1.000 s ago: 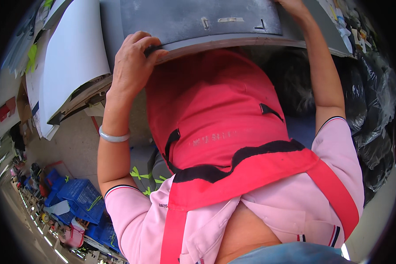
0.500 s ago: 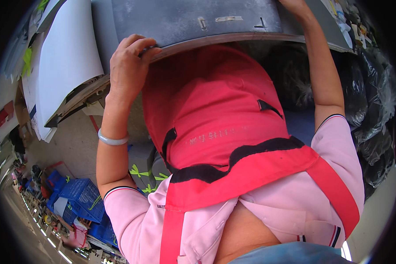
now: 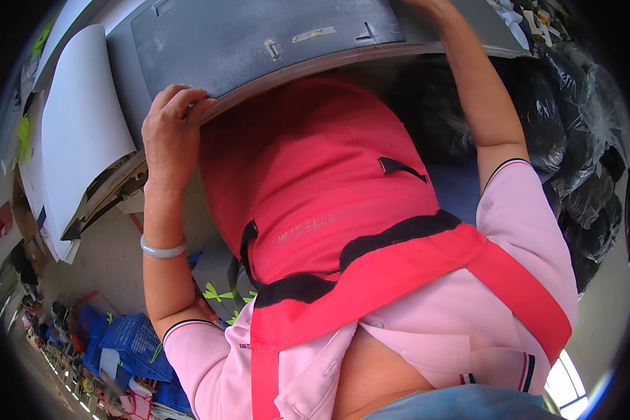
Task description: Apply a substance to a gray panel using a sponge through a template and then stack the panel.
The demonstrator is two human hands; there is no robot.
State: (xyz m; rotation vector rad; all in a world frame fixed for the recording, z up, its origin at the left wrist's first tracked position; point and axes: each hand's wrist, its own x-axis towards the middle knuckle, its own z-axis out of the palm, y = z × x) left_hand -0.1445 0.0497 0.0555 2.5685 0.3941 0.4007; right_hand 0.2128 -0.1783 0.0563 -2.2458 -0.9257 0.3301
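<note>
A dark grey board (image 3: 259, 42) with scuffed patches and small tape marks lies on a grey worktop (image 3: 462, 28) in front of me. My left hand (image 3: 175, 126) is at the board's near left corner, fingers bent and thumb beneath, closed on the edge. At the far right side of the board is my right hand (image 3: 430, 5); the upper border of the picture cuts off its fingers, so its grip is hidden. A pale bangle (image 3: 162, 250) circles my left forearm. My red apron (image 3: 315, 182) touches or nearly touches the worktop's front edge.
Curled white sheets (image 3: 80, 119) stand left of the worktop. Black plastic bags (image 3: 539, 119) crowd the right side, some wrapped in clear film. Blue crates (image 3: 136, 343) are stacked at lower left, near green ribbon ties (image 3: 218, 292). Scraps (image 3: 532, 21) lie at far right.
The whole view has shifted, so board, hands and apron appear farther left. Both hands stay at the same places along the board.
</note>
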